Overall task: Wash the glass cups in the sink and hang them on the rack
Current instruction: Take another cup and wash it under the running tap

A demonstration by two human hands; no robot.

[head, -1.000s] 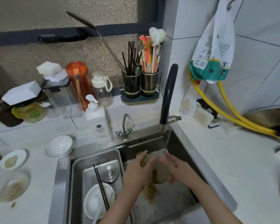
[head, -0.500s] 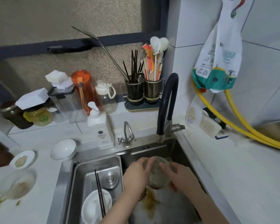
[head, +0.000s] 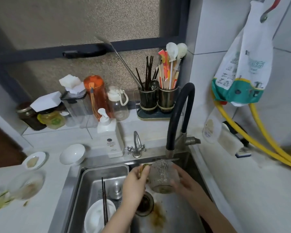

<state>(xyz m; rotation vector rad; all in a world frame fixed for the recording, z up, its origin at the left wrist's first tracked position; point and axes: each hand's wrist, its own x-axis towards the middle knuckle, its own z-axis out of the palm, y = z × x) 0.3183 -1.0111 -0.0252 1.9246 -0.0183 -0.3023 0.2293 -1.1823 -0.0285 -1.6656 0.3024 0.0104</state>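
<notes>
Glass cup (head: 162, 176) now sits higher than a second ago, raised from low in the basin to just under the spout of the black faucet (head: 176, 115), tilted with mouth up toward the back wall of the sink (head: 97, 170). Right hand (head: 186, 183) cradles its right side, fingers curled around the textured wall. Left hand (head: 134, 183) pinches something small, greenish-brown, at the cup's rim, probably a scouring pad; too blurred to be sure. No water stream visible. Judgement: scrubbing seems to be giving way to rinsing; hanging not yet begun, and no rack in view.

Brown residue (head: 158, 214) stains the basin floor beside the drain (head: 144, 205). Left compartment holds a white bowl (head: 97, 216) with dark chopsticks (head: 104, 199) lying across it. Soap dispenser (head: 110, 138) and small tap (head: 136, 145) stand behind the sink. Another dirty glass (head: 26, 184) waits on the left counter. Faucet neck crowds the space above the cup.
</notes>
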